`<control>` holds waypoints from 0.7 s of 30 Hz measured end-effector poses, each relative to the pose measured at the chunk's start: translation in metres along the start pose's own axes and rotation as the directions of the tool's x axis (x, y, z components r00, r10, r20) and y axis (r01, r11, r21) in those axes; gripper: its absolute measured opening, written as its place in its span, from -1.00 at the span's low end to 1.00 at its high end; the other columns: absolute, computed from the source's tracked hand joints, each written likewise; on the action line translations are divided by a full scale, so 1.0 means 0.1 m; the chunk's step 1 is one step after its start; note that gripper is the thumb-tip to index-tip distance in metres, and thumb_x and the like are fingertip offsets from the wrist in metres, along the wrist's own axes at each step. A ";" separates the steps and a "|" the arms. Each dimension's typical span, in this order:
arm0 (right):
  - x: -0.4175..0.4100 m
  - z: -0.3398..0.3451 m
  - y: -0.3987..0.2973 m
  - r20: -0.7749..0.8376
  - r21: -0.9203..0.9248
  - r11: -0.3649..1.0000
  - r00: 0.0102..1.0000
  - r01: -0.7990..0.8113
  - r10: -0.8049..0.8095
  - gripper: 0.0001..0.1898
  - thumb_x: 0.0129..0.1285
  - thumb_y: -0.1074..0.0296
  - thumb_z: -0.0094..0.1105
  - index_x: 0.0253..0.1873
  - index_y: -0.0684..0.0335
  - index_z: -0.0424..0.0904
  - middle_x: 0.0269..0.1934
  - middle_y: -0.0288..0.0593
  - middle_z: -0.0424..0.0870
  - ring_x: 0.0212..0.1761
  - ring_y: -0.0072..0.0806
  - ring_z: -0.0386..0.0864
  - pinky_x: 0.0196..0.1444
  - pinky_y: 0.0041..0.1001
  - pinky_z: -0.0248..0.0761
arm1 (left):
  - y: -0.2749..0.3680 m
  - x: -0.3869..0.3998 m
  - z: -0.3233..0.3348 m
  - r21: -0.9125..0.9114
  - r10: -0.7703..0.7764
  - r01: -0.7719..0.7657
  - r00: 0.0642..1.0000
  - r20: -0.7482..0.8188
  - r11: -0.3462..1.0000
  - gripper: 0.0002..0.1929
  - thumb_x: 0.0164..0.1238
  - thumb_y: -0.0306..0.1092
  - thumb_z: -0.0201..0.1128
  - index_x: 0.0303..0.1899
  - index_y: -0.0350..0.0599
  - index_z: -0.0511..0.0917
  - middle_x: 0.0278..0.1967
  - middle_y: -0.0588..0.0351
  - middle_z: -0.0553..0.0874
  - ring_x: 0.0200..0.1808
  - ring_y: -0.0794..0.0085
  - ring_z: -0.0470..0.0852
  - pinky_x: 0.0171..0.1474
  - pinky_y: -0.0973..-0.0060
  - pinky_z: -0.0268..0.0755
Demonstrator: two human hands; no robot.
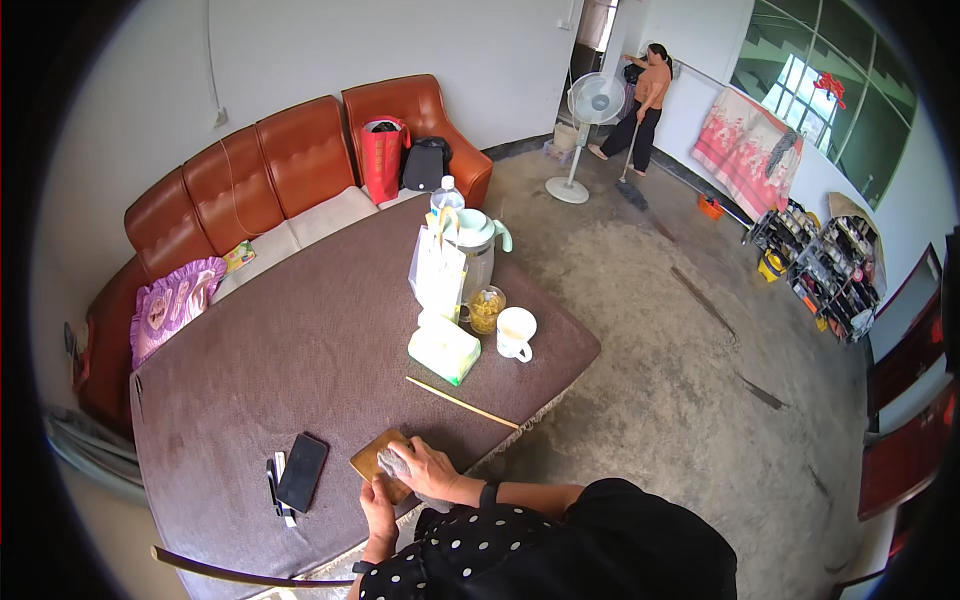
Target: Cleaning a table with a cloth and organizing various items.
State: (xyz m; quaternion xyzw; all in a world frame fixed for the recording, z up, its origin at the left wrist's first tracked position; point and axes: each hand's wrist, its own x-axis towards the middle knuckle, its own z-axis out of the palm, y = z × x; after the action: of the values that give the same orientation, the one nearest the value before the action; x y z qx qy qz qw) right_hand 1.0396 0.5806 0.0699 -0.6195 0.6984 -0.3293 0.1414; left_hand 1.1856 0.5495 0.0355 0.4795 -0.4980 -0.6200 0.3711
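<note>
A flat brown board, seemingly wooden (373, 452), is held at the near edge of the cloth-covered table (285, 322). My left hand (377, 510) grips its near side, thumb on top. With my right hand (431, 469) I press a bunched grey cloth (393, 463) on the board's face; its fingers are closed around the cloth. Left of my hands a black smartphone (302, 472) lies partly over a white strip-like thing (280, 465), beside a black pen-like thing (271, 484). A thin wooden stick (461, 403) lies beyond the board.
Farther back stand a tissue pack (444, 349), a white mug (516, 334), a glass cup with yellow contents (486, 309) and a large lidded pitcher (478, 259). A curved strip (240, 576) crosses the near left edge. Beyond the table, a person (651, 105) holds a mop near a fan (595, 99).
</note>
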 end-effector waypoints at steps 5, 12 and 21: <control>0.18 -0.09 0.21 -0.018 -0.040 0.968 0.969 -0.248 0.248 -0.52 0.11 0.19 0.16 0.13 0.03 0.25 -0.19 0.08 0.40 -0.23 0.02 0.53 -0.26 -0.16 0.45 | 0.06 -0.03 0.04 -0.015 -0.059 0.060 0.998 0.023 0.998 -0.72 0.40 -0.21 -0.03 -0.19 -0.27 0.48 -0.32 0.19 0.57 -0.29 0.56 0.45 -0.22 0.56 0.33; 0.08 -0.03 -0.12 -0.072 0.012 0.993 0.990 -0.119 0.120 -0.49 0.01 0.31 0.23 0.10 0.01 0.28 -0.18 -0.01 0.36 -0.22 -0.06 0.50 -0.24 -0.24 0.46 | 0.03 -0.07 0.11 -0.085 -0.028 0.024 0.998 -0.056 0.996 -0.62 0.44 -0.11 -0.12 -0.05 -0.28 0.44 -0.22 0.13 0.58 -0.20 0.52 0.49 -0.12 0.56 0.37; -0.28 -0.20 -0.13 0.219 0.252 0.928 0.918 0.276 -0.332 -0.44 -0.15 0.34 0.35 0.04 0.05 0.36 -0.15 -0.08 0.38 -0.23 -0.12 0.52 -0.27 -0.29 0.48 | -0.21 -0.07 0.03 -0.178 -0.159 0.155 0.987 -0.008 0.972 -0.63 0.45 -0.13 -0.18 -0.08 -0.26 0.44 -0.25 0.11 0.58 -0.20 0.48 0.51 -0.16 0.54 0.39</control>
State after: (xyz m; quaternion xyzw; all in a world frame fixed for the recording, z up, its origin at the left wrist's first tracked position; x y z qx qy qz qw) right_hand 1.0428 0.6134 0.0870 -0.7393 0.5289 -0.3379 0.2442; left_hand 1.1854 0.5617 0.0169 0.4895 -0.3974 -0.6837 0.3675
